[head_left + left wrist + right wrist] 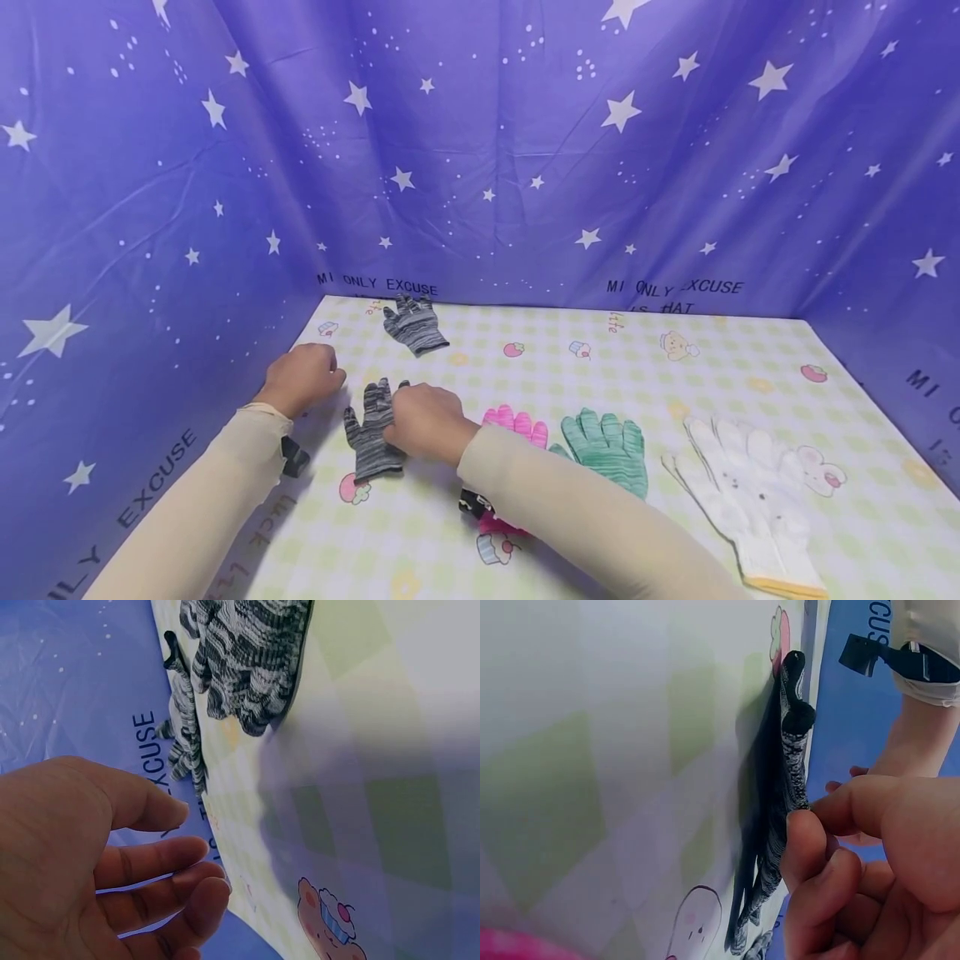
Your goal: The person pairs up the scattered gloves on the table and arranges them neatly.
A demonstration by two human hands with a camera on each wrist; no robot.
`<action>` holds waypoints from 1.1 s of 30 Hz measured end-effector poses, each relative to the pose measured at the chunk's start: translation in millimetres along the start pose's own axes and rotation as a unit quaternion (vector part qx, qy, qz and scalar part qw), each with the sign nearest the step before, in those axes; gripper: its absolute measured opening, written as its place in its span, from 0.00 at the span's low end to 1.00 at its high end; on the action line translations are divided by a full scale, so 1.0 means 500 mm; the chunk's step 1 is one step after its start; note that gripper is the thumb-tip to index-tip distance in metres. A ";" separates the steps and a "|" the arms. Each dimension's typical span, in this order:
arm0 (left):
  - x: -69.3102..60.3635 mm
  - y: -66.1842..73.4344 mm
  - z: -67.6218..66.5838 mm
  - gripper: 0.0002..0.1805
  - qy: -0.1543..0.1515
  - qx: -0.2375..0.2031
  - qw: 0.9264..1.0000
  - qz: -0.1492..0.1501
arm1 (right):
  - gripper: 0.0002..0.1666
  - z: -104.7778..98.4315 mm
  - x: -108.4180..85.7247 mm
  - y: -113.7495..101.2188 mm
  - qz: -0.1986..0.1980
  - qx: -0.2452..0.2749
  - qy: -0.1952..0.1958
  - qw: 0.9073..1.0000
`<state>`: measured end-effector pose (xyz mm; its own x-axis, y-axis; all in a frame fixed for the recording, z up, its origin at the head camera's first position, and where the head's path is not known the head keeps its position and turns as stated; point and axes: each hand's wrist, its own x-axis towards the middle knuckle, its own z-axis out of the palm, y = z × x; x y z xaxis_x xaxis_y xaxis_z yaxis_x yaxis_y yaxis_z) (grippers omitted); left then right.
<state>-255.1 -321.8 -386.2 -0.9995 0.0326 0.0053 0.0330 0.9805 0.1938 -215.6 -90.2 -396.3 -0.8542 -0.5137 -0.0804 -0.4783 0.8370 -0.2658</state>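
Observation:
A black-and-grey striped knit glove (375,450) lies on the left part of the table. My right hand (431,421) pinches its right-hand edge between thumb and index finger; in the right wrist view the glove (796,761) is seen edge-on, slightly off the cloth. To the left of it, my left hand (302,379) hovers with loosely bent fingers and nothing in them, as the left wrist view of this hand (142,862) shows. A second grey striped glove (416,327) lies farther back, near the rear edge.
Right of my right hand lie a pink glove (517,423), partly hidden under my forearm, a green glove (611,450) and white gloves (750,500) with a yellow cuff edge. A checked cloth (555,375) covers the table. Purple star-printed curtains (480,150) enclose the back and sides.

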 end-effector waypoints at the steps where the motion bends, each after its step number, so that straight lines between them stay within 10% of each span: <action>1: 0.000 0.001 0.000 0.13 -0.001 -0.003 1.000 0.000 | 0.25 0.000 -0.003 0.001 -0.001 0.000 0.001 1.000; 33: -0.006 0.000 0.021 0.12 -0.009 -0.006 1.000 -0.017 | 0.24 0.057 -0.036 -0.044 -0.037 -0.019 0.002 0.999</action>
<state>-252.2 -319.7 -396.6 -0.9998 0.0037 -0.0192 -0.0003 0.9787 0.2051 -183.9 -104.9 -416.2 -0.8165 -0.5745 -0.0577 -0.5483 0.8028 -0.2345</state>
